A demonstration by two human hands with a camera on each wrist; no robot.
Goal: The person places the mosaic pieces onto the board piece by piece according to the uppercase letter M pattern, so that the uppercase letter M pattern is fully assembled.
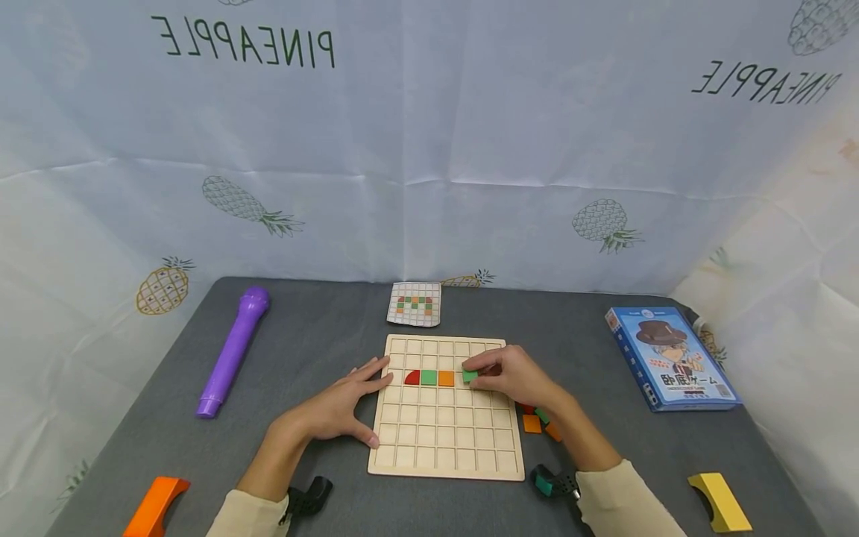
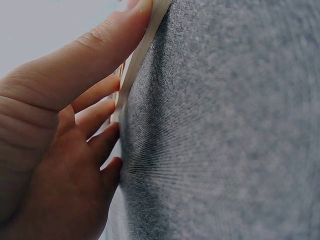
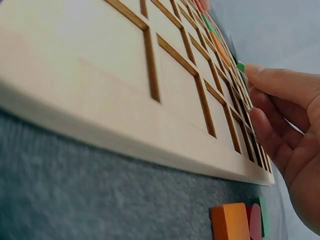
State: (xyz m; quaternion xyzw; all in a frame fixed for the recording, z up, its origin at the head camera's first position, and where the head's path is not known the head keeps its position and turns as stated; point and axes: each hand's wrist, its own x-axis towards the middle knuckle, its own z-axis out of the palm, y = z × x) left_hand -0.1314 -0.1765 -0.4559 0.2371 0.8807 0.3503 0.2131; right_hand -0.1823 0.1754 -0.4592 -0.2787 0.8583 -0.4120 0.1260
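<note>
At 1 o'clock on the board [image 1: 429, 475], R hand [image 1: 515, 377] has its grip pinched on a green tile [image 1: 470, 377], L hand [image 1: 335, 407] fingers apart at 9 o'clock; tilted release could poss. snag tile on a cell edge [image 3: 150, 62].

The tabletop [image 1: 322, 313] is viewed from the head, forward and downward, from well above. The left grip [image 2: 65, 180] is framed very closely from its wrist, the board [image 2: 135, 65] seen edge-on. From the right wrist, the board is skimmed low; it is shared by all three.
</note>
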